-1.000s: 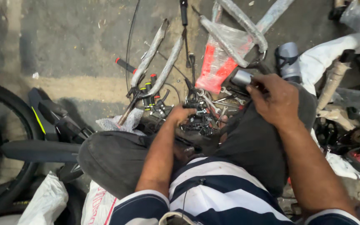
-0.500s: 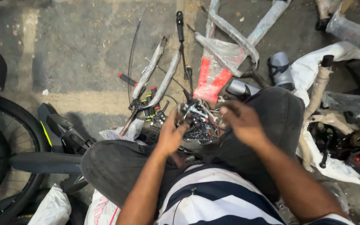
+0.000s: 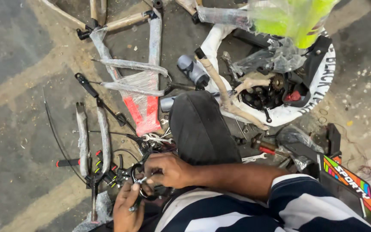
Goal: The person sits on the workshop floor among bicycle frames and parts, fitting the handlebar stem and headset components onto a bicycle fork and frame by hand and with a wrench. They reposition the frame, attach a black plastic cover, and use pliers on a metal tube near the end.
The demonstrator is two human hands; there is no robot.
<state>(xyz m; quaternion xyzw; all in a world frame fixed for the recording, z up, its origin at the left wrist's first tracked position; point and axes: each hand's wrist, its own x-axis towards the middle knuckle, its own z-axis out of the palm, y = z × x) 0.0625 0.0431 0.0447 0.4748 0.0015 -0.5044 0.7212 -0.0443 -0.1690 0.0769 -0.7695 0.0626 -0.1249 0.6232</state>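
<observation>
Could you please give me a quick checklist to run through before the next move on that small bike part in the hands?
1. Left hand grips a small metal tool: ok.
2. Right hand steadies the black part: ok.
3. Tool tip seated on the part: cannot tell, fingers hide it.
4. Cables free of the hands: not ok, they tangle right beside.
5. Spanner within reach by the knee: ok.
6. Wrapped frame apart from the hands: ok.
</observation>
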